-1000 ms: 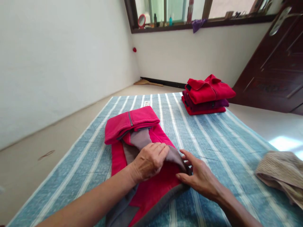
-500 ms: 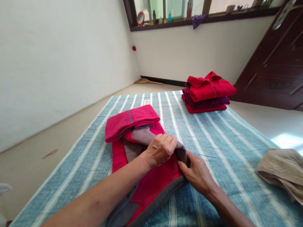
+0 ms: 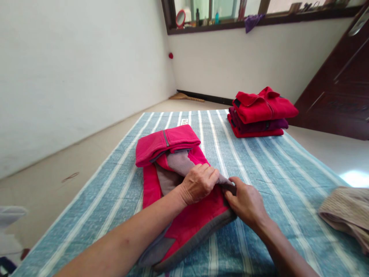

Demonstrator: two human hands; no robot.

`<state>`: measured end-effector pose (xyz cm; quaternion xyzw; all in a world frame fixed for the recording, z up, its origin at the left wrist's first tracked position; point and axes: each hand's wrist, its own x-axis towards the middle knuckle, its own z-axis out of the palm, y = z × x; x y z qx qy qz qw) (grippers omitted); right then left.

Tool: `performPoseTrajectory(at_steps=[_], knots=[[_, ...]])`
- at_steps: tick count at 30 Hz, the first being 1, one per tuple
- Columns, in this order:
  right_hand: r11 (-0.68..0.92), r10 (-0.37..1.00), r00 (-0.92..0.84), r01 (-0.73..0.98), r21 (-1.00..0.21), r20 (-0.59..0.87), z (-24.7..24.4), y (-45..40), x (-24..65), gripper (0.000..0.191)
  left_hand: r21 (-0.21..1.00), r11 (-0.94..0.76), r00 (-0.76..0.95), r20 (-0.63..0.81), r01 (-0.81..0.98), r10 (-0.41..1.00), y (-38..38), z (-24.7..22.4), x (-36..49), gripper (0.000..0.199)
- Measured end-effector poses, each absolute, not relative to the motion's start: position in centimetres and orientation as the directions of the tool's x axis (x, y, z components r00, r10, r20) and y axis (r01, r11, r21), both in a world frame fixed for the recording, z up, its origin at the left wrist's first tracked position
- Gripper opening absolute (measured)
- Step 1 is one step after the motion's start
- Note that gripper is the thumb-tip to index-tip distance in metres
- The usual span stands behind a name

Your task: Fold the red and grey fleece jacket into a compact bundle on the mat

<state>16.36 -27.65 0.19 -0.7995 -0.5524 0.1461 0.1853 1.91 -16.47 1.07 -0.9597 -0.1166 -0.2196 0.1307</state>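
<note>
A pink and grey fleece jacket [image 3: 198,219] lies partly folded on the blue striped cloth. Its far end, with a short grey zip, is folded into a flat pad. My left hand [image 3: 201,183] is closed on a grey sleeve that runs across the jacket. At that sleeve's cuff end, my right hand [image 3: 245,200] pinches the grey fabric between thumb and fingers. The jacket's grey hem curves below both hands towards me. My left forearm hides part of the jacket's near left side.
A stack of folded red and purple jackets [image 3: 261,111] sits at the far right of the striped cloth [image 3: 288,184]. A beige towel [image 3: 346,211] lies at the right edge. Beyond are a brush [image 3: 187,97] on the floor and a dark door [image 3: 334,84].
My right hand has flattened the cuff end of the sleeve and turned slightly, still pinching it. My left hand keeps its grip. The whole view has shifted a little.
</note>
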Motion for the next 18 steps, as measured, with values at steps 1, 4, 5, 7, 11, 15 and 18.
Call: performPoseTrajectory(at_steps=[1,4,5,7,11,15,18], knots=[[-0.326,0.939,0.342,0.857,-0.399,-0.033,0.5,-27.3,16.4,0.028,-0.196,-0.939,0.873,0.458,0.282,0.167,-16.5,1.0,1.9,0.026],[-0.289,0.957,0.281,0.916,-0.279,-0.069,0.9,-26.6,16.6,0.025,-0.179,-0.942,0.866,0.470,0.284,0.171,-16.7,0.8,1.8,0.028],[-0.278,0.961,0.267,0.925,-0.260,-0.078,0.9,-26.6,16.6,0.026,-0.172,-0.944,0.866,0.469,0.280,0.172,-16.8,0.6,1.7,0.028],[-0.267,0.964,0.253,0.932,-0.247,-0.086,0.7,-26.6,16.9,0.028,-0.163,-0.949,0.870,0.463,0.269,0.168,-17.1,0.3,1.5,0.029],[-0.229,0.973,0.215,0.930,-0.288,-0.079,0.1,-27.0,17.6,0.033,-0.153,-0.953,0.869,0.467,0.261,0.163,-17.4,-0.3,0.9,0.032],[-0.165,0.985,0.175,0.919,-0.357,-0.004,-0.3,-27.4,18.3,0.031,-0.153,-0.955,0.865,0.477,0.254,0.154,-17.5,-0.6,0.7,0.032],[-0.091,0.982,0.156,0.886,-0.455,0.107,-0.6,-27.9,18.7,0.023,-0.158,-0.956,0.870,0.471,0.246,0.145,-17.5,-0.6,0.7,0.032]])
